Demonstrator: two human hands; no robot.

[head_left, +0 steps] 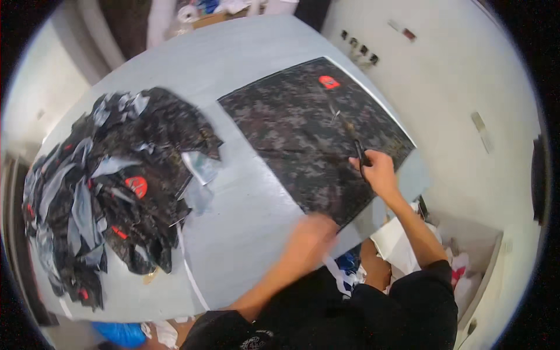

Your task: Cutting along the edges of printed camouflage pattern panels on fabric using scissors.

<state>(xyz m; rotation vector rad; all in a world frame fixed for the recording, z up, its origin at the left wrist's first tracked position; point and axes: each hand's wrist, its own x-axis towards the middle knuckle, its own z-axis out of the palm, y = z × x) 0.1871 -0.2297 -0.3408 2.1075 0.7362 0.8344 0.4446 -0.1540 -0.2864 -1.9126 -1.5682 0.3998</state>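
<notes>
The flat, dark camouflage-patterned fabric panel [309, 131] with a small red patch near its far corner lies spread on the pale grey table [245, 216], toward the table's right edge. The right hand [378, 170] rests on the panel's near right edge, its fingers curled around a thin dark tool [359, 153] that looks like scissors; the tool's tip points away from the person, across the cloth. The left hand [312, 230] sits at the panel's near corner, at the table's front edge. It is motion-blurred, so whether its fingers are spread or pressed together cannot be told. Both forearms enter from the lower edge, out of black sleeves. Well apart from the panel, on the left part of the table, lies a loose heap of dark fabric pieces [111, 186] mixed with grey strips and red patches. A white bin [472, 262] holding scraps stands below the table's right side, near the person's right arm.
</notes>
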